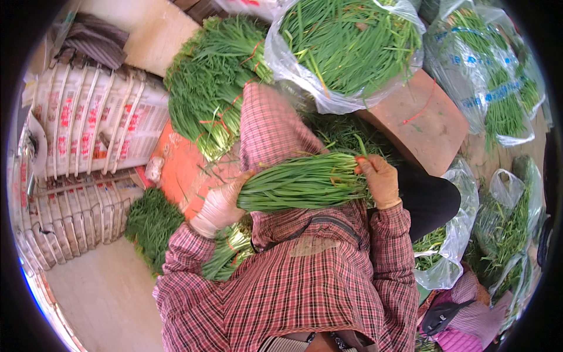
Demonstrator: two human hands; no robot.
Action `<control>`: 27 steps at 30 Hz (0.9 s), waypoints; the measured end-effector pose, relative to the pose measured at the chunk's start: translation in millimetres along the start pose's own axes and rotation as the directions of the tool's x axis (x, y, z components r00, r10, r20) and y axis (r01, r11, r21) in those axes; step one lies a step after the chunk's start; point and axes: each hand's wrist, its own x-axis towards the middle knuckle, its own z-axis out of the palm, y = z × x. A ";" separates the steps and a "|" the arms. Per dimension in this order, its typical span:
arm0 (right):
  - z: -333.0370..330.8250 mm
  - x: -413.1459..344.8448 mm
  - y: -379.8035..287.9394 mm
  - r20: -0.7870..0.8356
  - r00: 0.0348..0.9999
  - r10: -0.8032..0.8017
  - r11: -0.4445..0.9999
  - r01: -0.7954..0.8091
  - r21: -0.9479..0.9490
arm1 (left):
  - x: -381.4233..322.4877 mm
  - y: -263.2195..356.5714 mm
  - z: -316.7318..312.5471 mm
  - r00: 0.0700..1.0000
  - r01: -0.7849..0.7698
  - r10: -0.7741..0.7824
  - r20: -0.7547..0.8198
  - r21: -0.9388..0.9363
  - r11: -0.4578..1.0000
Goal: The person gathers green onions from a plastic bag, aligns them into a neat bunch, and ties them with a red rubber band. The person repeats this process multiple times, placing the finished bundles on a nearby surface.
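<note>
A bunch of long green garlic chives (303, 182) lies level across my lap, over the checked apron. Its leafy end rests in my left hand (222, 204), in a pale thin glove, with the fingers partly hidden by the leaves. My right hand (380, 178), in a yellowish glove, grips the other end, with a small orange-red piece, perhaps a tie, at the fingertips. Beyond my left hand are tied bunches of chives (206, 83) with red ties. A clear plastic bag (299, 81) full of loose chives stands farther ahead.
Crates or baskets with white slats (92, 123) stand at left. More green bunches (154, 224) lie beside them. A brownish block (426, 123) sits ahead at right, with a red tie on it. Plastic bags of greens (506, 92) line the right side. A pink and purple cloth item (475, 308) lies lower right.
</note>
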 end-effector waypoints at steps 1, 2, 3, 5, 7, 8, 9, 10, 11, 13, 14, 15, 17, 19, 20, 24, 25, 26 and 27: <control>-14.1 7.1 7.0 -0.046 0.999 -0.015 0.992 0.009 -0.129 | 14.9 6.9 -20.8 1.000 -0.025 0.024 0.013 0.049 0.998; -28.6 14.0 13.6 -0.071 0.996 -0.050 0.969 0.032 -0.244 | 31.3 16.5 -40.0 0.999 -0.001 -0.004 0.047 0.096 0.995; -40.9 18.5 19.8 -0.074 0.997 -0.008 0.926 -0.021 -0.376 | 48.8 27.7 -59.2 1.000 0.019 -0.018 -0.017 0.063 0.998; -56.2 22.0 30.7 -0.094 0.990 0.102 0.792 -0.138 -0.594 | 88.2 54.4 -85.3 0.991 -0.012 -0.014 -0.130 -0.197 0.980; -55.2 16.5 39.0 0.002 0.997 0.081 0.714 -0.057 -0.697 | 127.7 77.4 -113.8 0.987 -0.152 0.128 0.098 0.307 0.940; -51.0 14.4 42.0 0.052 0.991 0.125 0.667 -0.045 -0.744 | 145.0 86.9 -130.9 0.966 -0.176 0.034 0.257 0.553 0.815; -45.2 13.4 43.5 0.149 0.978 0.149 0.642 0.019 -0.767 | 161.4 94.0 -149.1 0.991 -0.080 0.058 0.118 0.187 0.979; -39.1 12.6 44.0 0.229 0.962 0.151 0.648 0.078 -0.757 | 177.0 99.9 -164.8 1.000 0.016 -0.020 -0.015 -0.211 0.977; -33.6 15.8 42.9 0.231 0.958 0.167 0.658 0.067 -0.750 | 189.1 103.9 -178.0 0.998 -0.066 0.063 -0.019 -0.210 0.976; -27.4 24.9 38.7 0.263 0.952 0.159 0.669 0.091 -0.737 | 208.8 97.7 -185.2 0.956 -0.292 0.273 0.105 0.298 0.909; -20.9 27.6 35.4 0.265 0.958 0.113 0.678 0.120 -0.725 | 212.8 93.7 -196.8 0.986 -0.157 0.057 0.155 0.775 0.612; -16.4 32.6 30.9 0.259 0.964 0.056 0.693 0.150 -0.705 | 232.3 94.0 -220.6 1.000 0.011 -0.006 -0.009 0.564 0.826; -9.8 32.9 24.9 0.360 0.931 0.070 0.680 0.219 -0.700 | 248.2 92.4 -247.3 0.990 0.015 0.020 -0.142 0.236 0.972; -4.3 31.0 21.1 0.402 0.915 0.035 0.683 0.272 -0.678 | 245.6 94.1 -269.0 0.997 0.031 0.015 -0.077 0.556 0.830; -2.4 30.7 20.7 0.440 0.895 0.073 0.667 0.284 -0.688 | 239.7 97.0 -281.1 0.993 0.107 -0.110 -0.048 0.767 0.633; 3.1 28.3 26.5 0.481 0.863 0.156 0.602 0.303 -0.739 | 247.2 107.7 -301.2 0.982 0.153 -0.058 -0.179 0.582 0.799; 3.0 28.5 28.9 0.484 0.857 0.174 0.586 0.305 -0.751 | 246.7 107.1 -301.3 0.974 0.197 -0.203 -0.100 0.814 0.546; 3.1 28.4 30.2 0.485 0.857 0.177 0.581 0.306 -0.754 | 250.3 109.0 -307.3 0.976 0.198 -0.194 -0.101 0.783 0.590; 1.4 28.9 30.7 0.477 0.862 0.169 0.576 0.307 -0.758 | 257.6 111.4 -312.2 0.983 0.182 -0.136 -0.121 0.634 0.752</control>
